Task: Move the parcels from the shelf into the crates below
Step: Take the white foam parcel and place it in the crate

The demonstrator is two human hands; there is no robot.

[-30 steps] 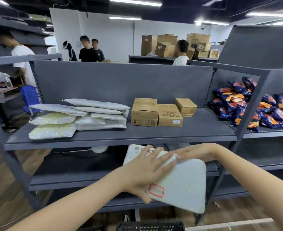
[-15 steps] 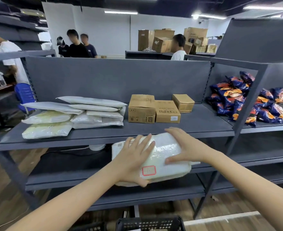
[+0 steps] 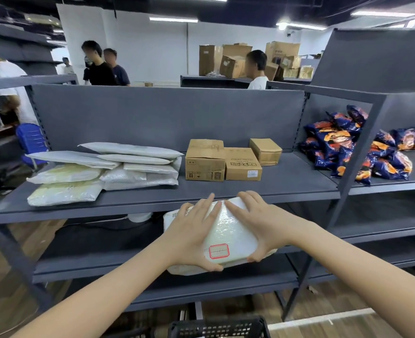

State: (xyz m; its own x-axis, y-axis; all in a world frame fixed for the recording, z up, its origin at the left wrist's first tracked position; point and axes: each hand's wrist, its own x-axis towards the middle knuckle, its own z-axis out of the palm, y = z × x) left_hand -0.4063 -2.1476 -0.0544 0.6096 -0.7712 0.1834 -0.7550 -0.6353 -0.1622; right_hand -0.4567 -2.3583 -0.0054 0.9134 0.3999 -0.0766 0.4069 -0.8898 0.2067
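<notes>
Closer together than 0.5 s ago, the left hand (image 3: 191,230) and right hand (image 3: 262,223) clasp the white parcel (image 3: 230,235) at frame centre, fingers spread over its top, thumbs hooked under its near edge. Below, at the bottom edge, sits a black crate (image 3: 216,328). Behind the parcel, the shelf (image 3: 274,189) carries stacked mailers (image 3: 118,167) at left and 3 cardboard boxes (image 3: 205,162) at centre.

We see a brightly, evenly lit room under ceiling strip lights (image 3: 173,19), with soft shadow beneath the grey shelf board (image 3: 274,181), a mild sheen on the white parcel (image 3: 228,230), and wide-angle bending of the shelf uprights (image 3: 357,152) near the edges.
</notes>
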